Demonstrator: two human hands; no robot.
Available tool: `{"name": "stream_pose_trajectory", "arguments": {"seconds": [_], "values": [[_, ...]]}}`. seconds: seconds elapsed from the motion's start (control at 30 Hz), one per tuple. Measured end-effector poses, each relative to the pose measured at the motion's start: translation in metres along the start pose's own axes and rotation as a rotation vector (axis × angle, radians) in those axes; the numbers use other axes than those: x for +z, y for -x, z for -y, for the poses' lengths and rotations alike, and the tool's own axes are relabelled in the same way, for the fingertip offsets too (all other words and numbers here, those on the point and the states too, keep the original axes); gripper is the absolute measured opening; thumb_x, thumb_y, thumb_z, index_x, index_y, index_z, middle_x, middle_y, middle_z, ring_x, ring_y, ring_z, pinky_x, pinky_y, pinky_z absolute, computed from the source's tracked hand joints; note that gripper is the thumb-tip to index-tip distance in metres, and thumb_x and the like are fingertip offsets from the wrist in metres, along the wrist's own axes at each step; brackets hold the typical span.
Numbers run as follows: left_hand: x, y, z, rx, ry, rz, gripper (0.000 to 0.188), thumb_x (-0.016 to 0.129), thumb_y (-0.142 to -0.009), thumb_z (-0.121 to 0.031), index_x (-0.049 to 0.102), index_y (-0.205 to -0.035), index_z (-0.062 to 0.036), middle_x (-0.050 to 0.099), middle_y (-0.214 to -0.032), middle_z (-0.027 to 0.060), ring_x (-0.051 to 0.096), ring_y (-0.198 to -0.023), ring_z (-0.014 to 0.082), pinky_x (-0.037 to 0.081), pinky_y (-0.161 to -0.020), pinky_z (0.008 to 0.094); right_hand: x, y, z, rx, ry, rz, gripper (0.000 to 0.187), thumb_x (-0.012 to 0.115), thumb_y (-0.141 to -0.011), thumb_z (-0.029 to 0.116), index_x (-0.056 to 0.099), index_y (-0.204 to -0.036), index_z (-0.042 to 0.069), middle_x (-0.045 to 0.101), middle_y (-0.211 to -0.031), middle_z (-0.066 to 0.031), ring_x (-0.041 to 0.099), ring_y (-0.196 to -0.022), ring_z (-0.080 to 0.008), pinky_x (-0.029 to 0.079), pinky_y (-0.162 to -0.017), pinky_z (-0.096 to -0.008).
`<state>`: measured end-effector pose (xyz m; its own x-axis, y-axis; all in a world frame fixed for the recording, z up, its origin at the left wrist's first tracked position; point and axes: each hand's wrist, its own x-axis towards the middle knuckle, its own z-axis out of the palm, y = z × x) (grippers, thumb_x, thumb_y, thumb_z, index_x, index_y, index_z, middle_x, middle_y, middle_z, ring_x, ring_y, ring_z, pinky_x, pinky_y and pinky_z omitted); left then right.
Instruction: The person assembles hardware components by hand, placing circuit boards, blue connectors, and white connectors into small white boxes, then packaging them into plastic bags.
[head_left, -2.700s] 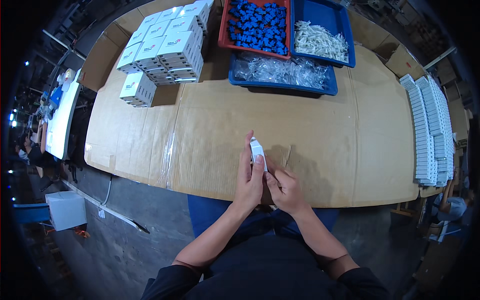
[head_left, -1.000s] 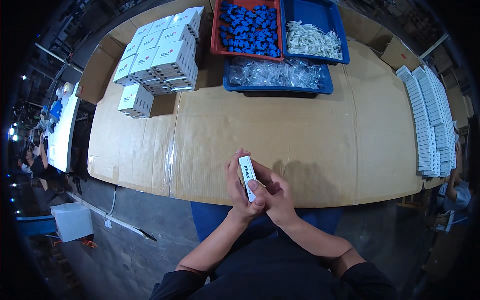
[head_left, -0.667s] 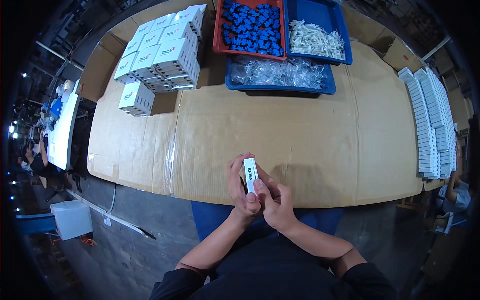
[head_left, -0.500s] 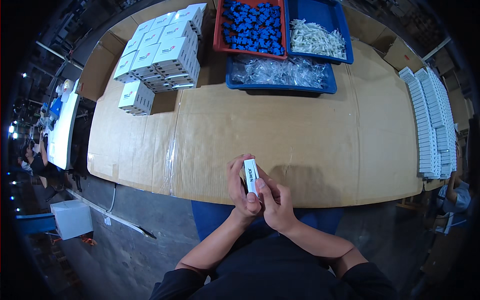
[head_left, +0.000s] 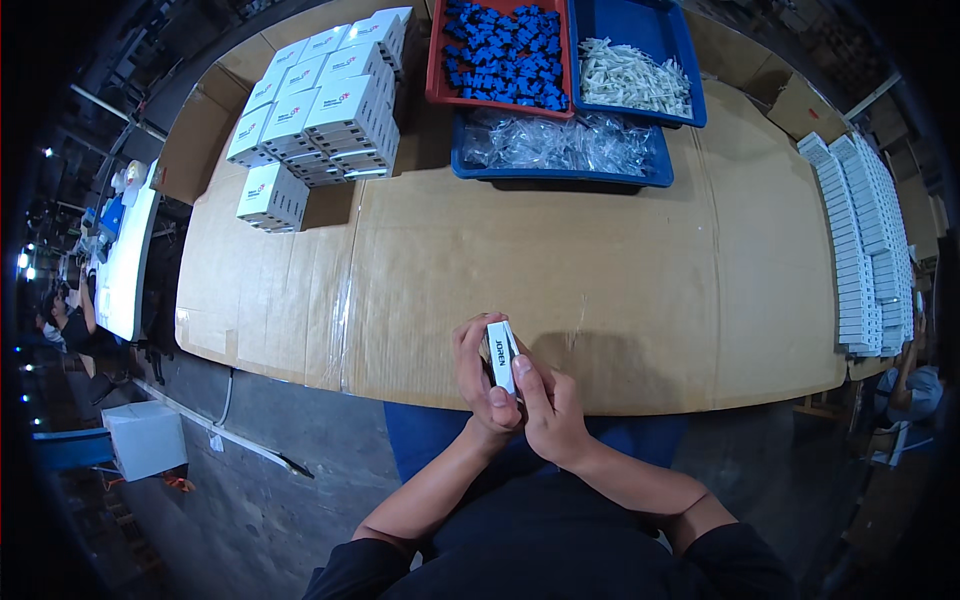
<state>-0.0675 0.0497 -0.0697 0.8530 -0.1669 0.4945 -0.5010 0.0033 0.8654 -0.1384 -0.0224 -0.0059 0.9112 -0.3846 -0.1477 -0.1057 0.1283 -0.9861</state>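
Box [head_left: 502,354], small and white, is being gripped: left hand [head_left: 477,388], half-closed, is curling around it; right hand [head_left: 555,410], fingers bent, is grasping it, thumb pressing its right edge.

The left hand [head_left: 473,372] and right hand [head_left: 556,412] grip a small white box [head_left: 502,352]. White cartons [head_left: 340,110] stand stacked on the cardboard [head_left: 530,250].

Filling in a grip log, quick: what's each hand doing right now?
Left hand: closed, holding the small white box.
Right hand: closed on the same small white box, thumb at its right edge.
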Motion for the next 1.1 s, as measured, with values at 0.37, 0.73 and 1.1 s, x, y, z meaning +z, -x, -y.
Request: {"name": "stream_pose_trajectory", "arguments": {"seconds": [0.37, 0.73, 1.1], "values": [[0.004, -0.008, -0.006, -0.145, 0.035, 0.165, 0.102, 0.039, -0.095, -0.073, 0.037, -0.151, 0.0125, 0.046, -0.144, 0.0278, 0.05, -0.125, 0.0368, 0.039, -0.109, 0.0465, -0.027, -0.016, -0.013, 0.359, 0.166, 0.181, 0.058, 0.048, -0.112, 0.037, 0.047, -0.154, -0.003, 0.067, -0.12, -0.0159, 0.063, -0.109, -0.0174, 0.049, -0.099, -0.0296], [0.008, -0.011, -0.021, -0.852, 0.715, 0.304, 0.08, 0.025, -0.109, -0.065, 0.013, -0.168, -0.0123, 0.044, -0.155, 0.0168, 0.047, -0.143, 0.0268, 0.04, -0.119, 0.0415, -0.08, -0.037, -0.014, -0.527, 0.746, 0.188, 0.096, 0.079, -0.083, 0.061, 0.049, -0.156, 0.007, 0.039, -0.156, -0.0232, 0.043, -0.144, -0.0424, 0.04, -0.116, -0.0519], [0.003, -0.005, -0.034, -1.102, 0.842, 0.473, 0.067, 0.029, -0.11, -0.063, 0.042, -0.149, -0.0094, 0.061, -0.134, 0.0108, 0.065, -0.121, 0.0224, 0.057, -0.098, 0.0361, -0.077, -0.055, -0.021, -0.97, 0.722, 0.132, 0.087, 0.067, -0.092, 0.06, 0.056, -0.14, -0.012, 0.057, -0.14, -0.0334, 0.061, -0.128, -0.0467, 0.053, -0.104, -0.0508]]}}
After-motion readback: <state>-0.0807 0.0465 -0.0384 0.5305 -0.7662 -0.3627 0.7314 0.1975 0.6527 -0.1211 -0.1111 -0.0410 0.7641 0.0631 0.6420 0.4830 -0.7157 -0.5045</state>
